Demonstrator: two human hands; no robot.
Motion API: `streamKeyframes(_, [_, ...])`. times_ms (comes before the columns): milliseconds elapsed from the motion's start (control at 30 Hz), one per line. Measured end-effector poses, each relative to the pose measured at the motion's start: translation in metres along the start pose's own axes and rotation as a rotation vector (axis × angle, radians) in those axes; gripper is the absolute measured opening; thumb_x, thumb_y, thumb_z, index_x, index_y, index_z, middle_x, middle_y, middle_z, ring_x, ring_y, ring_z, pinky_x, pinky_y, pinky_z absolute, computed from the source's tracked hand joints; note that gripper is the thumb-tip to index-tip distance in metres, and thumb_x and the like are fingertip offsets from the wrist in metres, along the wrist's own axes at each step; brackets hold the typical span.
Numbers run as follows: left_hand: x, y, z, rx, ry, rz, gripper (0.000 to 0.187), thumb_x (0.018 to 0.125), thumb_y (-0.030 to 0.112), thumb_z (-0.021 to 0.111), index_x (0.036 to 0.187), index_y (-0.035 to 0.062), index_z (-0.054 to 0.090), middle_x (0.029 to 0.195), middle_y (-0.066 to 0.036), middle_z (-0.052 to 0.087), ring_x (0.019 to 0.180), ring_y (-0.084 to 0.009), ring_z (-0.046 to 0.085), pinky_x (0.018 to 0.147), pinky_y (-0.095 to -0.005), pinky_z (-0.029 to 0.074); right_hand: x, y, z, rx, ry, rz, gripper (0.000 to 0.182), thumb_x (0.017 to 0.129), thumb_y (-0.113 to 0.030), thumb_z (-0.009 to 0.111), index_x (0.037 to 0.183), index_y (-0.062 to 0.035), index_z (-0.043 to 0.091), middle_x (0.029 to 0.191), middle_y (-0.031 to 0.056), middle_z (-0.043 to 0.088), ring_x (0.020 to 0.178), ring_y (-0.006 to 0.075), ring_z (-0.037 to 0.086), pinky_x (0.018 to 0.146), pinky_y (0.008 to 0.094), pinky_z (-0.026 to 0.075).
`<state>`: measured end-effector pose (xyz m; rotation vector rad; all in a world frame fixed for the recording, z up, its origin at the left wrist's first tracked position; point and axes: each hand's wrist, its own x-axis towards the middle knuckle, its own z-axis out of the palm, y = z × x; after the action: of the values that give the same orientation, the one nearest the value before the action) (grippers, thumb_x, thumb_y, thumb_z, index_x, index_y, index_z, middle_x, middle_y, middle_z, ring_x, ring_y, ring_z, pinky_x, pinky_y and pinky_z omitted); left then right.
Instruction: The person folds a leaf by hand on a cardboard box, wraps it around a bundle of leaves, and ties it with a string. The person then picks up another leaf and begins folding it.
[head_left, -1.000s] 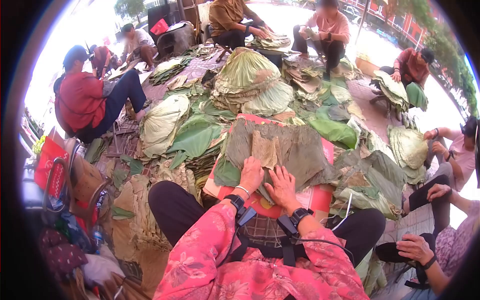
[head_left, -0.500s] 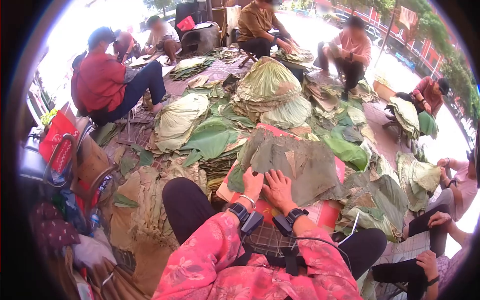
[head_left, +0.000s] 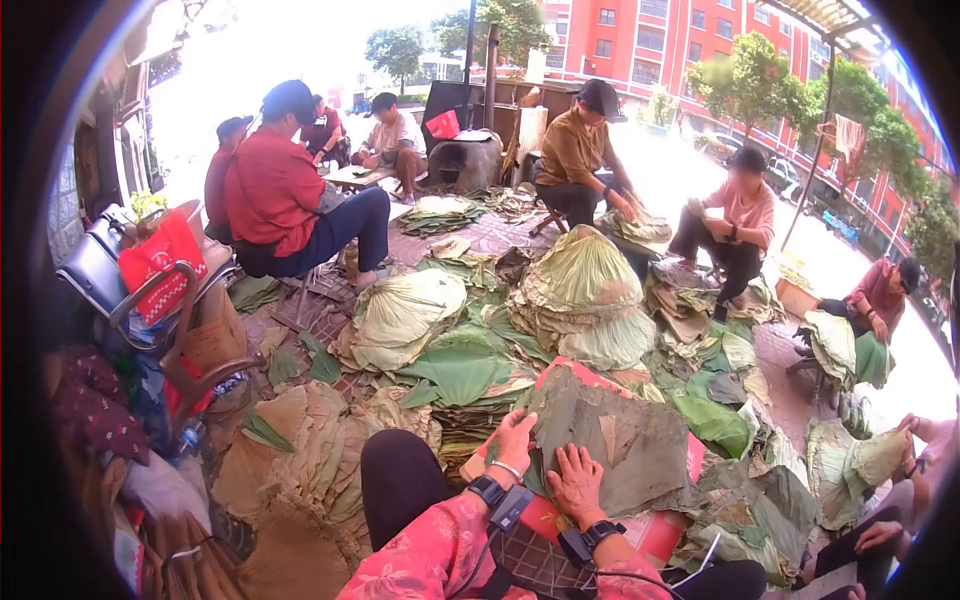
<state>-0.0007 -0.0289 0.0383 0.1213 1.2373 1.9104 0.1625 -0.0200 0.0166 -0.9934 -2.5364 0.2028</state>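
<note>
A stack of large dried leaves (head_left: pixel 640 440), greyish green on top, lies across a red board (head_left: pixel 655 535) in front of my lap. My left hand (head_left: pixel 513 440) is at the left edge of the top leaf, its fingers curled on that edge. Flat on the near side of the leaf rests my right hand (head_left: pixel 577 484), fingers spread. A torn brownish strip (head_left: pixel 608 437) shows on the leaf's surface. Both wrists carry dark strapped devices.
Tall leaf piles stand ahead, one large cone-shaped pile (head_left: pixel 580 280) and a paler pile (head_left: pixel 405 315). Brown leaves (head_left: pixel 300 460) spread at my left, near a chair (head_left: pixel 180 350) with bags. Several people sit around handling leaves; another person's hand (head_left: pixel 880 530) is at lower right.
The view has tilted up and swung, so the scene sits lower and further right. My right hand lies more spread on the leaf; my left stays at its left edge.
</note>
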Motion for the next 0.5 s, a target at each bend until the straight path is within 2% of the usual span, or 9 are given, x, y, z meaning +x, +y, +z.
streamKeyframes(100, [0.013, -0.008, 0.002, 0.064, -0.114, 0.154, 0.031, 0.077, 0.01, 0.068, 0.105, 0.0087, 0.057, 0.073, 0.004, 0.055, 0.058, -0.0068, 0.048, 0.048, -0.0217, 0.039, -0.001, -0.005, -0.003, -0.069, 0.01, -0.018, 0.055, 0.083, -0.039, 0.051, 0.133, -0.0179, 0.039, 0.14, 0.0121, 0.034, 0.129, 0.0313, 0.029, 0.1, 0.0483, 0.021])
streamKeyframes(133, [0.016, -0.011, 0.001, 0.097, -0.125, 0.309, 0.022, 0.076, 0.005, 0.066, 0.097, 0.0079, 0.061, 0.074, 0.003, 0.057, 0.06, -0.0061, 0.05, 0.049, -0.0203, 0.038, -0.001, -0.007, -0.005, -0.047, -0.012, -0.019, 0.055, 0.085, -0.038, 0.049, 0.135, -0.0228, 0.036, 0.142, 0.0126, 0.031, 0.131, 0.0318, 0.026, 0.1, 0.0516, 0.019])
streamKeyframes(233, [0.027, -0.012, -0.016, 0.478, 0.095, 0.546, 0.018, 0.069, 0.004, 0.063, 0.087, 0.0041, 0.065, 0.069, -0.002, 0.058, 0.064, -0.0109, 0.052, 0.059, -0.0248, 0.043, 0.0, -0.009, -0.01, -0.13, -0.038, -0.082, 0.052, 0.085, -0.036, 0.049, 0.135, -0.0243, 0.037, 0.141, 0.013, 0.032, 0.131, 0.0328, 0.027, 0.099, 0.0518, 0.019])
streamKeyframes(300, [0.026, -0.008, -0.032, 0.745, 0.274, 0.63, 0.015, 0.064, 0.002, 0.059, 0.077, 0.0035, 0.067, 0.069, -0.008, 0.06, 0.064, -0.0163, 0.054, 0.061, -0.0291, 0.044, -0.001, -0.005, -0.005, -0.1, -0.073, -0.079, 0.047, 0.087, -0.035, 0.047, 0.133, -0.0264, 0.04, 0.141, 0.0108, 0.033, 0.131, 0.0312, 0.027, 0.099, 0.0538, 0.019])
streamKeyframes(333, [0.046, -0.028, -0.048, 0.683, 0.27, 0.627, 0.015, 0.062, 0.002, 0.059, 0.075, 0.0044, 0.067, 0.071, -0.01, 0.062, 0.063, -0.0208, 0.056, 0.061, -0.0302, 0.045, -0.001, -0.003, -0.004, -0.099, -0.08, -0.082, 0.046, 0.087, -0.036, 0.046, 0.132, -0.0263, 0.041, 0.141, 0.0103, 0.034, 0.131, 0.0308, 0.027, 0.099, 0.0538, 0.019])
streamKeyframes(433, [0.051, -0.033, -0.056, 0.626, 0.282, 0.51, 0.014, 0.061, 0.002, 0.059, 0.072, 0.0034, 0.067, 0.067, -0.009, 0.06, 0.065, -0.0215, 0.057, 0.064, -0.0305, 0.046, 0.0, -0.003, -0.006, -0.094, -0.095, -0.081, 0.045, 0.088, -0.036, 0.045, 0.131, -0.0258, 0.042, 0.14, 0.009, 0.034, 0.131, 0.0296, 0.027, 0.099, 0.0542, 0.019])
streamKeyframes(467, [0.051, -0.029, -0.058, 0.628, 0.232, 0.275, 0.022, 0.061, 0.003, 0.061, 0.083, 0.0037, 0.066, 0.082, -0.012, 0.062, 0.082, -0.0244, 0.059, 0.076, -0.0334, 0.046, 0.0, -0.003, -0.006, -0.092, -0.097, -0.078, 0.045, 0.088, -0.036, 0.044, 0.131, -0.0258, 0.042, 0.141, 0.0088, 0.033, 0.131, 0.0295, 0.027, 0.099, 0.0543, 0.019])
streamKeyframes(500, [0.038, -0.017, -0.048, 0.788, 0.359, 0.494, 0.025, 0.063, 0.003, 0.061, 0.089, 0.0038, 0.064, 0.089, -0.013, 0.062, 0.086, -0.0246, 0.058, 0.08, -0.0343, 0.044, -0.001, -0.003, -0.005, -0.089, -0.099, -0.076, 0.045, 0.088, -0.036, 0.044, 0.131, -0.0257, 0.042, 0.141, 0.0087, 0.033, 0.131, 0.0294, 0.026, 0.099, 0.0544, 0.019])
